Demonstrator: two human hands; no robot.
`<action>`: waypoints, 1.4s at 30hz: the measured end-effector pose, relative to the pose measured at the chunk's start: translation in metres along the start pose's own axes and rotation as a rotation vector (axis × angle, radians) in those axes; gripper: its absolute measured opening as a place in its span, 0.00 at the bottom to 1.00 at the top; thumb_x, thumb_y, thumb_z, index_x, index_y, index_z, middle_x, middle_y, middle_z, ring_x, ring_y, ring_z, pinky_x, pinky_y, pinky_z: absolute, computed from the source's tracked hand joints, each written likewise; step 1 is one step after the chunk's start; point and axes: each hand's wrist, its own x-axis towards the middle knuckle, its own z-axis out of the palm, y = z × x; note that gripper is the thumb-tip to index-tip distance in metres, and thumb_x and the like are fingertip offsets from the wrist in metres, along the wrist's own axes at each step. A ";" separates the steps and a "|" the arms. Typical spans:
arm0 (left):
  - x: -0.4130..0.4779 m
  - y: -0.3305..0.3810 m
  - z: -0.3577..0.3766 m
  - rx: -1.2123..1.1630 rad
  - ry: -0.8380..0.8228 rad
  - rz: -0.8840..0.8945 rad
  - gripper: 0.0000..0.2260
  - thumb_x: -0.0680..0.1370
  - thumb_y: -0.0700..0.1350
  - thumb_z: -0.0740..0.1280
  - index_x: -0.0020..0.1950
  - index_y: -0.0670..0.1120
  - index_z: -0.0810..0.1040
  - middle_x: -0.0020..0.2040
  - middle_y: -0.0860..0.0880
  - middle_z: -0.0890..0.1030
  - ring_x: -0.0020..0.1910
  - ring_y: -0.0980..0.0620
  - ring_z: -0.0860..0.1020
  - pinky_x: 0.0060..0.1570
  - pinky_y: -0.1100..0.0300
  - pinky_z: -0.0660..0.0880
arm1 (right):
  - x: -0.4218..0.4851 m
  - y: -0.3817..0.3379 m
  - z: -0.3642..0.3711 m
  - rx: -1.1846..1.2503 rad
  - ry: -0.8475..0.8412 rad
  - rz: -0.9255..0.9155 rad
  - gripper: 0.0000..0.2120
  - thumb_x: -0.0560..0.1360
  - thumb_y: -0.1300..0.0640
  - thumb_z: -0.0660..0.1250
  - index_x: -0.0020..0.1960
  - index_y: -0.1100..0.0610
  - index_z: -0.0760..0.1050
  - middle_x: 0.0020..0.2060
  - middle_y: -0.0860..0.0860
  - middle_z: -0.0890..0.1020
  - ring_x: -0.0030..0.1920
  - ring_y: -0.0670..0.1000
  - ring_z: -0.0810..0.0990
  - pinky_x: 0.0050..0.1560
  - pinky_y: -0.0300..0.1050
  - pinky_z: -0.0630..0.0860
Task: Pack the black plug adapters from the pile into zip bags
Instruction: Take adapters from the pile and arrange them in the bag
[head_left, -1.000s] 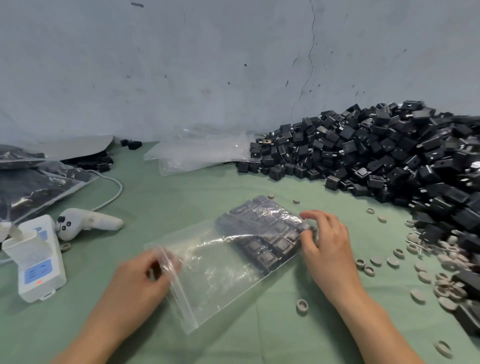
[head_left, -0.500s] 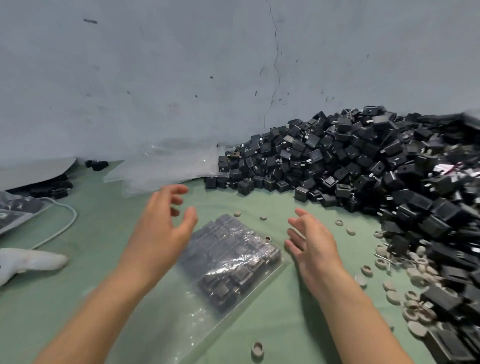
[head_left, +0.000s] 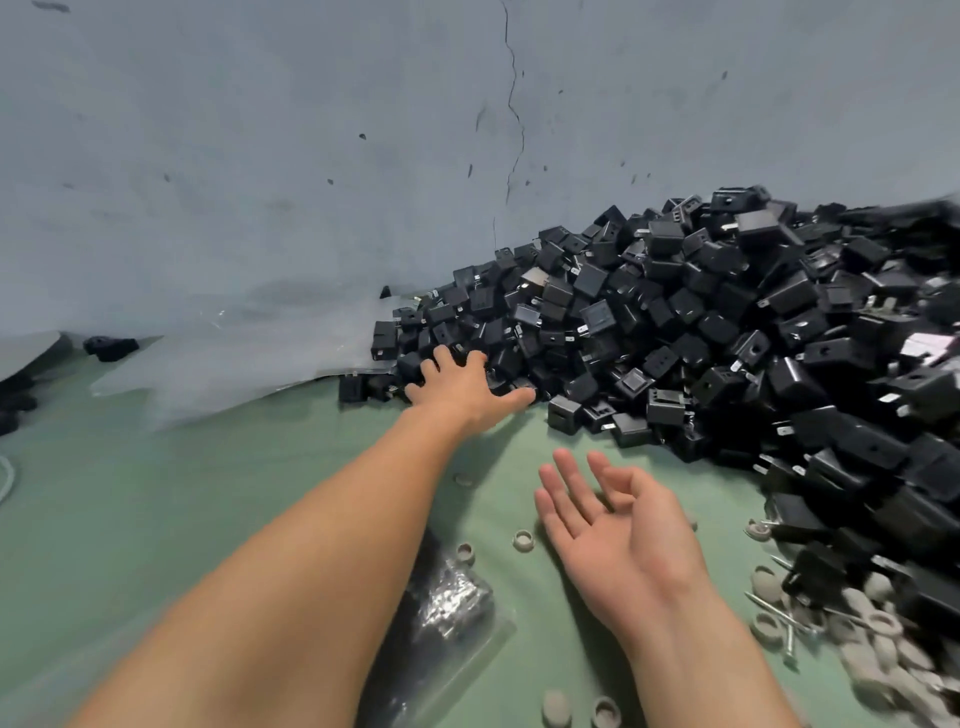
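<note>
A big pile of black plug adapters (head_left: 701, 332) lies against the wall at the right. My left hand (head_left: 462, 387) stretches far out, its spread fingers resting on adapters at the pile's left foot. It does not grip anything that I can see. Palm up and holding nothing, my right hand (head_left: 613, 530) hovers over the green cloth near the pile. A filled zip bag (head_left: 452, 618) of adapters lies close to me, partly hidden under my left forearm.
A stack of empty clear zip bags (head_left: 234, 364) lies by the wall, left of the pile. Several grey rubber rings (head_left: 862, 629) and a few screws are strewn at the right. A lone black adapter (head_left: 110, 347) sits far left. Green cloth (head_left: 130, 493) covers the table.
Both hands let go of the filled bag. My left hand reached forward to the foot of the pile. My right hand turned palm up. The view swung right and closer to the pile.
</note>
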 end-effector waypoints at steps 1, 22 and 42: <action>0.002 0.006 0.009 0.017 0.051 -0.014 0.41 0.69 0.76 0.59 0.74 0.51 0.63 0.75 0.41 0.58 0.73 0.39 0.59 0.66 0.38 0.63 | 0.001 0.000 0.000 -0.005 0.000 0.003 0.11 0.80 0.61 0.56 0.56 0.56 0.76 0.53 0.59 0.84 0.54 0.58 0.82 0.55 0.53 0.76; -0.003 0.013 0.025 0.102 0.214 0.212 0.32 0.71 0.72 0.62 0.57 0.44 0.72 0.64 0.45 0.69 0.55 0.42 0.77 0.47 0.50 0.71 | -0.009 -0.003 0.008 -0.019 0.064 0.016 0.10 0.80 0.60 0.55 0.52 0.54 0.75 0.49 0.54 0.84 0.45 0.53 0.82 0.43 0.46 0.74; -0.004 0.000 0.011 0.169 0.062 0.331 0.22 0.70 0.74 0.58 0.52 0.59 0.70 0.51 0.49 0.72 0.52 0.41 0.77 0.45 0.52 0.69 | -0.019 -0.003 0.012 -0.044 0.126 -0.013 0.11 0.80 0.61 0.55 0.50 0.54 0.76 0.46 0.52 0.82 0.43 0.51 0.79 0.40 0.44 0.72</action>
